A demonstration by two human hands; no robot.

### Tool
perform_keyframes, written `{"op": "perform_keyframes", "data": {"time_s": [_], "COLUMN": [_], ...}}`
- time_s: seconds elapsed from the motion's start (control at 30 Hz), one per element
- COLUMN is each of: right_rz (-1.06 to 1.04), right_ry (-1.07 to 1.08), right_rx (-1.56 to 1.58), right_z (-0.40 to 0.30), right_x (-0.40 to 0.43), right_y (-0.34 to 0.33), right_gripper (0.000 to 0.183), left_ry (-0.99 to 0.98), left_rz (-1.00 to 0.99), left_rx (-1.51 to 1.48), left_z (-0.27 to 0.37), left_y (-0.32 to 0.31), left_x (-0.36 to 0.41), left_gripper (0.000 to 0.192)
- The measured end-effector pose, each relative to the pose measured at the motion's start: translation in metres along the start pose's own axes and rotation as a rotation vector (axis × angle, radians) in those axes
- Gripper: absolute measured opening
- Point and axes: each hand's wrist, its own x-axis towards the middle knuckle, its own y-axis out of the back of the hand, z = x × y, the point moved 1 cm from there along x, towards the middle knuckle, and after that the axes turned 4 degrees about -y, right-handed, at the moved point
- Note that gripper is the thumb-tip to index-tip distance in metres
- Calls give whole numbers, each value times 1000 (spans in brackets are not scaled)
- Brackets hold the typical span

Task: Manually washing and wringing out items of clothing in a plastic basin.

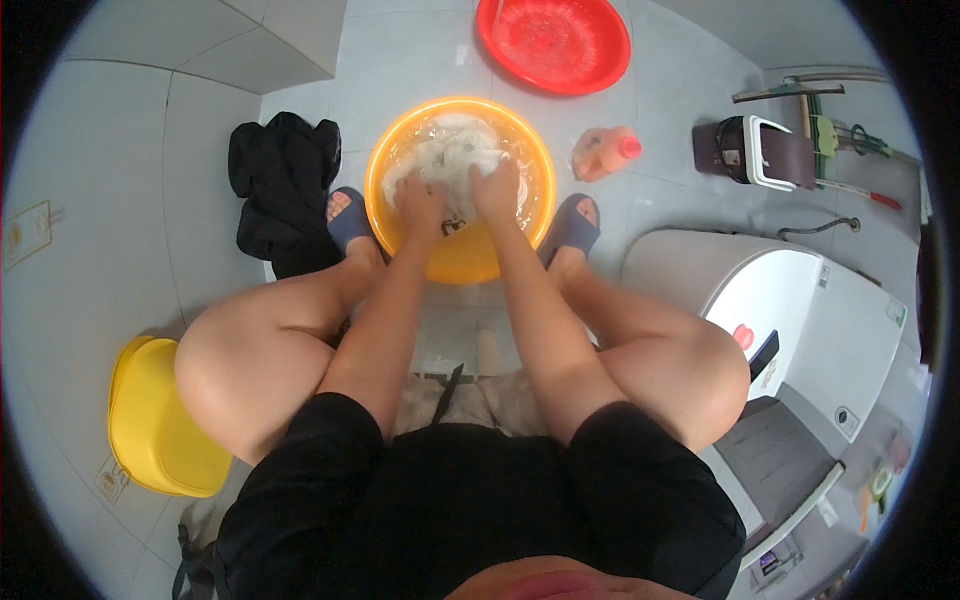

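Note:
A round yellow plastic basin stands on the tiled floor between my feet, with sudsy water and a wet white cloth or garment in it. Inside the basin my left hand presses on the near left part of the fabric. To its right, my right hand grips the white fabric, its fingers partly hidden in the folds. A dark printed mark shows on the cloth between my wrists.
Beyond the basin lies a red basin with water. A pink bottle stands at the right. Black clothing lies at the left. A yellow bin, a white toilet and a dark trash bin are farther out.

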Motion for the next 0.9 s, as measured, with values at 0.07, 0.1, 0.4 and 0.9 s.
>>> {"op": "perform_keyframes", "data": {"time_s": [0.07,0.1,0.4,0.9], "right_rz": [-8,-22,-193,-805], "right_ry": [-99,-190,-620,-844], "right_rx": [118,237,305,1361], "right_z": [-1,-6,26,126], "right_x": [3,3,11,7], "right_y": [-11,-17,-76,-102], "right_gripper": [90,91,87,71], "left_ry": [-53,-104,243,628], "left_rz": [48,105,-58,-471], "left_rx": [-113,-225,-192,-967], "left_z": [-9,-15,-24,-55], "left_y": [-14,-16,-43,-66], "left_x": [4,9,40,56], "left_gripper": [54,55,83,66]}}
